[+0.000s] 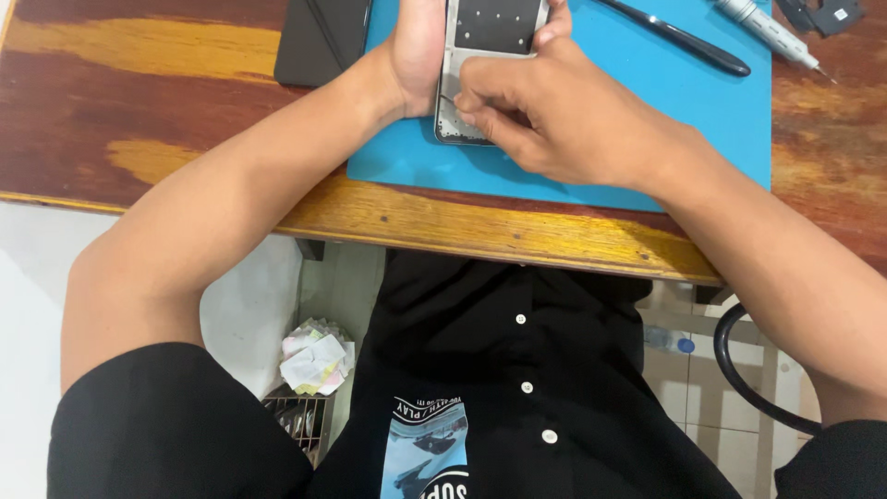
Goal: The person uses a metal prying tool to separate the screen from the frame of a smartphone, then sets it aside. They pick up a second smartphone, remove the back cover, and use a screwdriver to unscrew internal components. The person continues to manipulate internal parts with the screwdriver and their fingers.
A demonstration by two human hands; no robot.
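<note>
An opened phone [480, 37] with its back cover off lies on a blue mat [702, 129] at the table's near edge. My left hand [418, 51] grips the phone's left side and steadies it. My right hand [545, 115] rests over the phone's lower end, fingers curled and pinched together at its bottom corner. Whether they hold a small part or tool is hidden by the fingers.
A dark flat case [323, 42] lies left of the mat. A black spudger [679, 37] and a silver screwdriver [776, 35] lie on the mat's far right. The wooden table edge [462, 226] runs across. Below are crumpled paper [317, 359] and a black hose [739, 374].
</note>
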